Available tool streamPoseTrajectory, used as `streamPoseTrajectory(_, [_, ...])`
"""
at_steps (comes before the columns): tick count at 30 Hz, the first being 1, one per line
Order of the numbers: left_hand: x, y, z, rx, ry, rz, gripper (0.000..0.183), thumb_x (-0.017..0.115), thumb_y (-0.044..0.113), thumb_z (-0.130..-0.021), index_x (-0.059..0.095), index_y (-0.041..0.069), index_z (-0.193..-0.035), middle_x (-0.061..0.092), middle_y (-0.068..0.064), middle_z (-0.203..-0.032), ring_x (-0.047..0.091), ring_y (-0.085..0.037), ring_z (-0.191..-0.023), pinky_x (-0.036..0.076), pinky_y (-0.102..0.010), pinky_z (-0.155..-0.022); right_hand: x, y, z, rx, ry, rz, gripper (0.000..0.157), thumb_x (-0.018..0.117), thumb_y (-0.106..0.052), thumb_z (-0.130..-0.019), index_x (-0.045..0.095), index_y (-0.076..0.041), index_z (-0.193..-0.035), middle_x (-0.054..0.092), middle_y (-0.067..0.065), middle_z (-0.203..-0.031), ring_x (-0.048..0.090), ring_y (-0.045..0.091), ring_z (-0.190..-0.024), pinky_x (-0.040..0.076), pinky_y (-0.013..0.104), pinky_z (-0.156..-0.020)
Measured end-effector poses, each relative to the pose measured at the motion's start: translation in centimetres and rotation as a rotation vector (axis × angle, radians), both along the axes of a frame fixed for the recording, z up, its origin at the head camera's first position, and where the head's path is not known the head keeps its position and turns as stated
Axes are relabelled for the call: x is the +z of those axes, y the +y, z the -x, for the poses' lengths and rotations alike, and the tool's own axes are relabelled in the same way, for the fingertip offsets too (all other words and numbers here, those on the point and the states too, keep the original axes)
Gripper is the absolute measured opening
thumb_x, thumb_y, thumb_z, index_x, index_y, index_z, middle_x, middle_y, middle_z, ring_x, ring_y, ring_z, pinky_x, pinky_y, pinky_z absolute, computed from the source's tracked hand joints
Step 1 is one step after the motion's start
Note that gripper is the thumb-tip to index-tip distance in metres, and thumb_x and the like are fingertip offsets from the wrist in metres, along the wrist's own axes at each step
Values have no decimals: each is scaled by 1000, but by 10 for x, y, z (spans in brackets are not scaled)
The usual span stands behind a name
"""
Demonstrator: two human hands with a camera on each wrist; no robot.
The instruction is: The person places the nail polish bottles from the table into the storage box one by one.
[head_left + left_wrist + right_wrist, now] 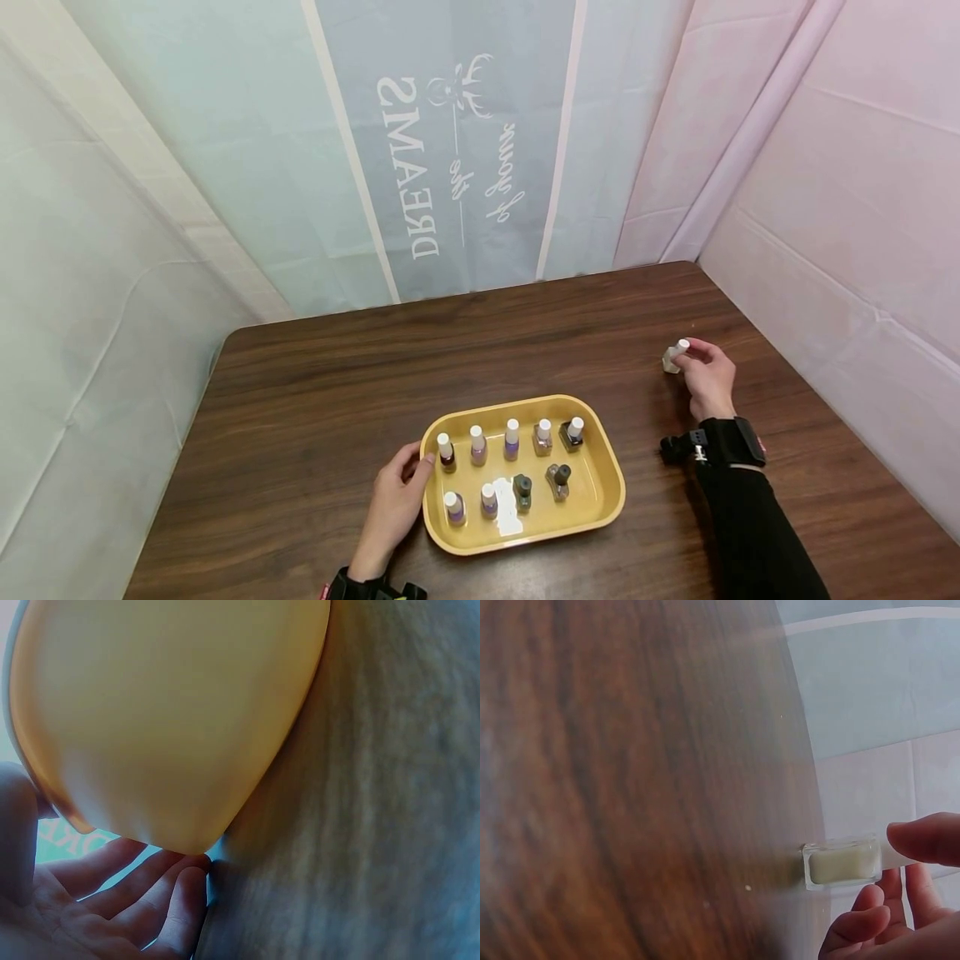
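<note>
At the right of the table my right hand [708,379] pinches the white cap of a nail polish bottle [671,361] between thumb and fingers. Up close in the right wrist view, this bottle [845,862] is clear glass with pale cream polish; its base is at or just above the tabletop, I cannot tell which. My left hand [397,498] grips the left end of a yellow tray [592,508], thumb on the rim and fingers against the outer wall. Several nail polish bottles stand in the tray in two rows, most white-capped, two in the front row with dark caps.
The dark wooden table [315,400] carries the tray near its front middle. Behind it hangs a pale curtain [465,150] with mirrored lettering, and light fabric walls [862,208] flank both sides. Bare wood lies between the tray and my right hand.
</note>
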State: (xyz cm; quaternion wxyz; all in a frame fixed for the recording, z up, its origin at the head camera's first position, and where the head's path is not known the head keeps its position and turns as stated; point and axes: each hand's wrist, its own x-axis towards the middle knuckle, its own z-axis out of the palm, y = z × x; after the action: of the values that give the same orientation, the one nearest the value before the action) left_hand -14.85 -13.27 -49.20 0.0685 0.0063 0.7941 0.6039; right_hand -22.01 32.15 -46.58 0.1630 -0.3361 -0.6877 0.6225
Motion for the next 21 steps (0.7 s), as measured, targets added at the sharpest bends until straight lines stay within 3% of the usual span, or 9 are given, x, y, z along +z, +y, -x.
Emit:
streamPoseTrajectory(13, [1, -1, 1, -2, 5, 7, 36, 57, 26, -98, 60, 3, -126, 67, -18, -114, 66, -21, -101, 54, -20, -76, -4, 2, 5, -18, 15, -26, 27, 62, 3, -86, 58, -17, -104, 54, -14, -88, 49, -1, -82, 43, 10, -71])
streamPoseTrajectory(21, [1, 0, 1, 3, 11, 13, 34, 57, 24, -98, 61, 3, -124, 68, -17, -112, 66, -20, -100, 52, -16, -75, -6, 3, 5, 3, -39, -84, 34, 62, 0, -88, 58, -10, -120, 53, -15, -91, 49, -2, -85, 43, 10, -70])
